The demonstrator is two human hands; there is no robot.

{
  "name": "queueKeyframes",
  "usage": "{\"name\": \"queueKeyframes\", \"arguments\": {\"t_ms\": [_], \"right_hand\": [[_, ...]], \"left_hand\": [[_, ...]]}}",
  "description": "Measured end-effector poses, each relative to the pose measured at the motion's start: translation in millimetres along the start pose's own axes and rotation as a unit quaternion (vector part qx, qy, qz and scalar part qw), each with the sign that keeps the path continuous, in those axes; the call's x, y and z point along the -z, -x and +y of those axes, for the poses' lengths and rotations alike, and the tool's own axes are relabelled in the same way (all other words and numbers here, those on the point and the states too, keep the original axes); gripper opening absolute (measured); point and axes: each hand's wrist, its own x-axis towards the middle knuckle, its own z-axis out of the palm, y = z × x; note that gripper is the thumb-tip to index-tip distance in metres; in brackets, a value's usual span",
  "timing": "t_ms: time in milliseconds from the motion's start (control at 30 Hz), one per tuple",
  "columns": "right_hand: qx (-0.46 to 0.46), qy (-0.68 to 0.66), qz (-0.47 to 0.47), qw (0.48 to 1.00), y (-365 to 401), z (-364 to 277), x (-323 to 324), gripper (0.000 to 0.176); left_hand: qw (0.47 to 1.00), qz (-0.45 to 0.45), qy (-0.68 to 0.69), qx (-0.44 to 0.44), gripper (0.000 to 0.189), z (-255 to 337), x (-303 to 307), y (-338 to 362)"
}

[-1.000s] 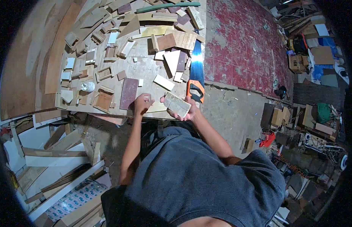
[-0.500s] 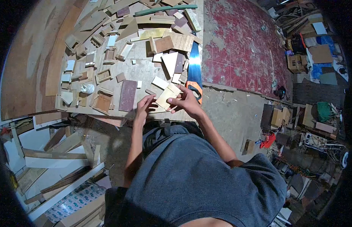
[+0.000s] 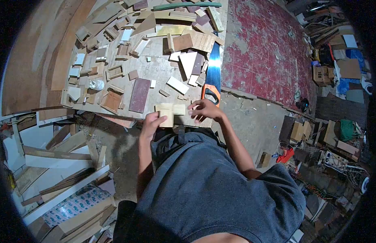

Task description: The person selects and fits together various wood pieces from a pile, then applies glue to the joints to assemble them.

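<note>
My left hand [image 3: 150,124] grips a pale flat wooden piece [image 3: 166,118] at the table's front edge, thumb on top. A smaller pale wood block [image 3: 179,109] sticks out from its right side. Just right of that block, my right hand [image 3: 205,111] is open, its fingers bent and apart with nothing between them. A handsaw [image 3: 213,69] with an orange and black handle lies beyond my right hand. A white block [image 3: 177,85] and a small wood offcut [image 3: 164,93] lie a little farther back.
The wooden table [image 3: 155,65] carries many offcuts and small box-like wooden assemblies [image 3: 111,101]. A dark red-brown board [image 3: 139,95] and a clear plastic container [image 3: 96,84] are on the left. Scrap boards [image 3: 62,162] pile up on the floor at lower left.
The pale piece has shifted left and turned more upright, now in my left hand. My right hand has let go and moved off to the right with its fingers spread.
</note>
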Motion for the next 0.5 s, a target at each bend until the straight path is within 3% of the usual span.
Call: {"name": "queueKeyframes", "arguments": {"t_ms": [133,200,267,300,367,400,500], "right_hand": [[-0.070,0.003,0.111,0.991,-31,74,52,0.024],[-0.083,0.032,0.142,0.986,-55,110,65,0.024],[-0.084,0.154,0.202,0.963,-64,117,63,0.034],[-0.084,0.153,0.200,0.964,-75,126,60,0.034],[0.065,0.401,0.281,0.870,-105,154,52,0.046],[0.011,0.398,0.329,0.856,-110,151,36,0.054],[0.002,0.418,0.376,0.827,-111,145,17,0.053]], "left_hand": [[0.990,0.066,0.110,0.052,0.035,1,28,36],[0.984,0.122,0.128,0.026,0.039,-2,35,45],[0.985,0.117,0.122,0.022,0.039,1,41,49],[0.987,0.111,0.118,0.016,0.040,2,42,51],[0.986,0.117,0.118,0.018,0.038,3,42,51],[0.987,0.102,0.123,0.035,0.037,1,45,52],[0.986,0.090,0.125,0.058,0.036,3,37,55]]}}
